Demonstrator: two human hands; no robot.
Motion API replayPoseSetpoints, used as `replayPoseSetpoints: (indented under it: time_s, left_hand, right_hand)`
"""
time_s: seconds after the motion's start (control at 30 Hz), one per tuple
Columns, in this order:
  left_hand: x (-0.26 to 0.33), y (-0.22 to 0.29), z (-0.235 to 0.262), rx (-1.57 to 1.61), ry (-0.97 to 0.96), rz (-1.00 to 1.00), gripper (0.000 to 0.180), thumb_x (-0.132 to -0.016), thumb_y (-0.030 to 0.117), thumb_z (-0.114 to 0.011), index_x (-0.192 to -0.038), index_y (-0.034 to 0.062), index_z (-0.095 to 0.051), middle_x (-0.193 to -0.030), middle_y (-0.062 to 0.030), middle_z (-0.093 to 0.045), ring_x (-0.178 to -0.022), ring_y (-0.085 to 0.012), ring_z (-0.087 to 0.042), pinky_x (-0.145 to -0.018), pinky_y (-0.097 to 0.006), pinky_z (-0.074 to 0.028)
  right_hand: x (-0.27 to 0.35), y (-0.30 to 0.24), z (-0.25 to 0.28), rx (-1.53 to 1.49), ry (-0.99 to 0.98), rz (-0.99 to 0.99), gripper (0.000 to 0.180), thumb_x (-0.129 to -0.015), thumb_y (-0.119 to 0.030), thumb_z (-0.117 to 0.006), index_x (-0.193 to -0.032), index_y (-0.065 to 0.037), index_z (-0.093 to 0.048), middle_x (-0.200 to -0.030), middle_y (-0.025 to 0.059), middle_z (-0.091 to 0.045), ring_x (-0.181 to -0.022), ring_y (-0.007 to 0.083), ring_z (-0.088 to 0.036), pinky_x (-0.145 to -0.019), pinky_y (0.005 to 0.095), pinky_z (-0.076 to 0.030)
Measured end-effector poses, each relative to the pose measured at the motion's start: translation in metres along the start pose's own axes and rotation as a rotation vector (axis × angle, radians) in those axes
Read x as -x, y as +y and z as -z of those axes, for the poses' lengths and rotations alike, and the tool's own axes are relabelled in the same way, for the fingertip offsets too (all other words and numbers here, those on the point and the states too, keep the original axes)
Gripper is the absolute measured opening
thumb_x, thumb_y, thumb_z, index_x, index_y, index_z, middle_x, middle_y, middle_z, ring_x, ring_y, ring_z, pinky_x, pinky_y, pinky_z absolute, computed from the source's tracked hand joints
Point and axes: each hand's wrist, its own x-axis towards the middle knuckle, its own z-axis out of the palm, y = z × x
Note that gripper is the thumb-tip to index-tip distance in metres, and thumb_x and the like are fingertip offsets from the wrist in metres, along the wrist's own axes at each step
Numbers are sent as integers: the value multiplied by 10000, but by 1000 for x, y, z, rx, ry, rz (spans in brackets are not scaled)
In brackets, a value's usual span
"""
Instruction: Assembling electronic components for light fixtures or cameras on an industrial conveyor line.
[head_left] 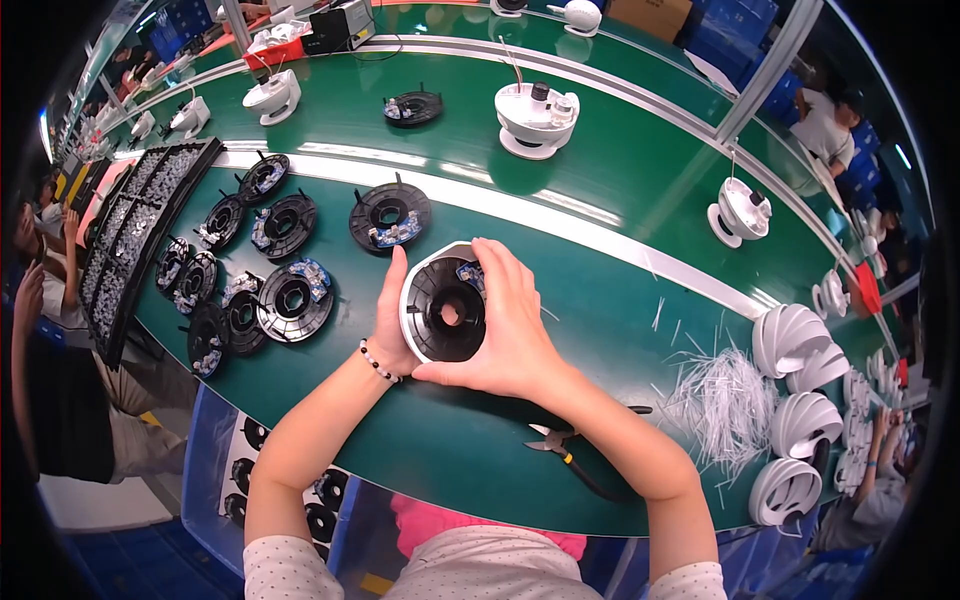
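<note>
Between my two hands, above the green worktable, I hold a white round housing [407, 318] with a black disc [440, 335] seated in it. The disc has a hole in its middle, and part of a blue circuit board shows at its upper right. My left hand [393, 318] grips the housing's left side, thumb pointing up and the other fingers hidden behind it. My right hand [510, 325] wraps round the right side, fingers over the top edge and thumb along the bottom. Just beyond lies another black disc [368, 215] with a blue board. Cutting pliers [552, 440] lie beneath my right forearm.
Several black discs [295, 300] spread over the table's left, beside a black compartment tray [135, 230] of small parts. White plastic strips [722, 410] heap at right near white slatted housings [790, 490]. White units stand on the conveyor [620, 150]. A blue bin [205, 470] holds more discs.
</note>
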Motion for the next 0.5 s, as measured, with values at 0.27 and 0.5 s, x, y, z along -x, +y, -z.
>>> replayPoseSetpoints:
  time_s: [0.27, 0.5]
  left_hand:
    - [4, -2, 14, 101, -116, -22, 649, -810, 572, -353, -1198, 56, -414, -1129, -120, -506, -1014, -233, -511, -879, -372, -424]
    - [5, 4, 6, 50, -92, -135, 586, -789, 488, -422, -1178, 50, -437, -1122, -123, -514, -1003, -246, -519, -881, -379, -417]
  right_hand:
    - [-1, 1, -3, 8, 27, 129, 1142, -419, -422, -790, -1268, 35, -180, -1281, 235, -231, -1192, 386, -241, -954, 471, -236]
    - [0, -1, -15, 48, 189, 238, 1146, -436, -419, -782, -1297, 2, -154, -1333, 244, -169, -1218, 437, -182, -952, 509, -198]
